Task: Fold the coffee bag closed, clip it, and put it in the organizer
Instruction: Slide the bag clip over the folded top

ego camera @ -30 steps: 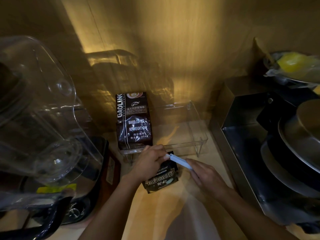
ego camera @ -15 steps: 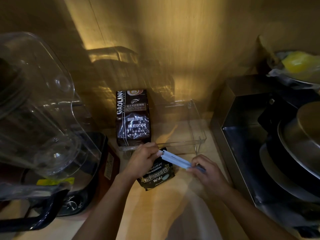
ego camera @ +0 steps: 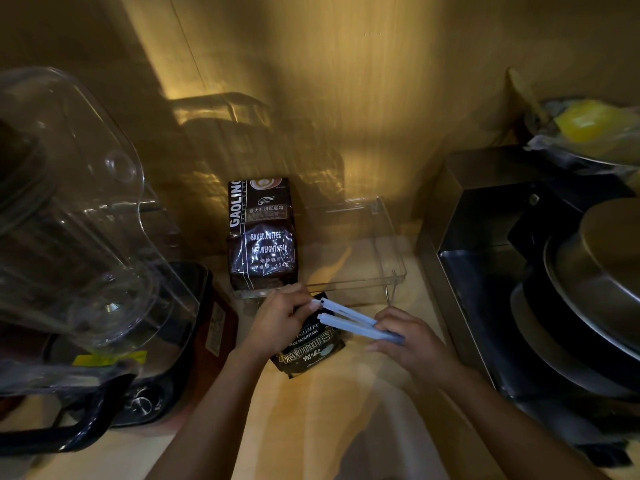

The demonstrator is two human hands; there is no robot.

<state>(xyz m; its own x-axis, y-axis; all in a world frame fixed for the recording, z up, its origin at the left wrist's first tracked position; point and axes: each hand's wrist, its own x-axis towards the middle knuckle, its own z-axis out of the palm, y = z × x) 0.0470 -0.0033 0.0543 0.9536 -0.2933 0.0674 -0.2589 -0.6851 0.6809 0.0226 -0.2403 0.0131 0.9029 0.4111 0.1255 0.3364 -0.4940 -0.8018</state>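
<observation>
A small black coffee bag (ego camera: 310,351) with white lettering lies on the wooden counter, its upper end under my left hand (ego camera: 280,318). A long pale-blue sealing clip (ego camera: 349,318) hangs over the bag with its two arms spread apart at the left end. My left hand's fingertips pinch the upper arm's tip while also resting on the bag. My right hand (ego camera: 412,344) grips the clip's hinge end. Just behind stands a clear plastic organizer (ego camera: 388,247), and a larger dark coffee bag (ego camera: 261,237) is upright in its left side.
A blender with a clear jug (ego camera: 69,220) and dark base (ego camera: 173,341) fills the left. A steel box (ego camera: 460,209) holding stacked pans (ego camera: 588,289) stands on the right, with a yellow item in a bowl (ego camera: 588,123) behind. A wooden wall backs the counter.
The clip's two arms have spread apart; a second ago it was a single closed bar. My right hand slid along to its hinge end, and both hands shifted slightly.
</observation>
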